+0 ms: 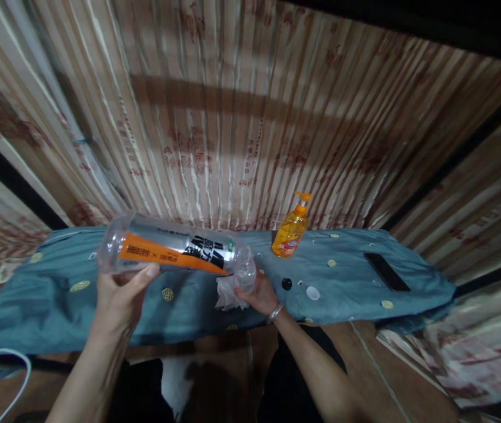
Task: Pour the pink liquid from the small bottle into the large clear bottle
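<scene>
A large clear plastic bottle (175, 247) with an orange, silver and black label lies nearly level in the air above the bed, its neck to the right. My left hand (120, 294) is closed around its base end from below, thumb along the near side. At the neck end, my right hand (257, 291) is closed on a crumpled white tissue (228, 292), which hangs under the bottle's neck. The right fingers are partly hidden behind the clear neck. A small black bottle cap (286, 284) and a white round disc (313, 292) lie right of my right hand.
An orange pump bottle (291, 233) stands on the blue patterned bedding (334, 276) near the curtain (215, 117). Farther right lies a black phone (386, 271). A white cable (23, 358) loops at the lower left. Dark poles frame both sides.
</scene>
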{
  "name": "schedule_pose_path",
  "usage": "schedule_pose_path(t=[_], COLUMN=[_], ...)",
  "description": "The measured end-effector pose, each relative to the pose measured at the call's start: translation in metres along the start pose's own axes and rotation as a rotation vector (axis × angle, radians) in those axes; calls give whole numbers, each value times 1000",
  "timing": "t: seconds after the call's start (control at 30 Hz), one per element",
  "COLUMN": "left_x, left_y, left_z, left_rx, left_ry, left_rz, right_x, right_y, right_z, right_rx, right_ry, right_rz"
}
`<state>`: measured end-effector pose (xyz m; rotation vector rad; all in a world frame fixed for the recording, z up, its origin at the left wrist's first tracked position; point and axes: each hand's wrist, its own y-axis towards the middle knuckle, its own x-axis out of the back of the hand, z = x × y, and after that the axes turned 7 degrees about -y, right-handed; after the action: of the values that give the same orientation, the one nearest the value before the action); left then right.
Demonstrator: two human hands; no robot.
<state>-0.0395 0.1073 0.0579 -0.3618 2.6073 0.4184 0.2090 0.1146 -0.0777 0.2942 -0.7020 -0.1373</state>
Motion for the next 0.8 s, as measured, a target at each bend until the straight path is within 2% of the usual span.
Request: schedule_pose_path(t=[0.1,0.23,0.37,0.53,0.8], left_x=[7,28,45,56,73], left_y=[-12,-18,-20,-25,-33], left_z=[6,26,44,59,81], left_rx=[133,180,283,236,278], left_ry=[-30,-31,-74,24,185], left_rz=[-75,-99,-104,-149,-89], right_x=[0,-1,-2,0,0], right_y=[0,0,1,1,0], right_z=[1,0,-1,-3,-8], right_rx=[8,-20,-25,-15,-63], right_ry=[-8,-16,-4,30,9], right_rz=[0,-4,3,22,2])
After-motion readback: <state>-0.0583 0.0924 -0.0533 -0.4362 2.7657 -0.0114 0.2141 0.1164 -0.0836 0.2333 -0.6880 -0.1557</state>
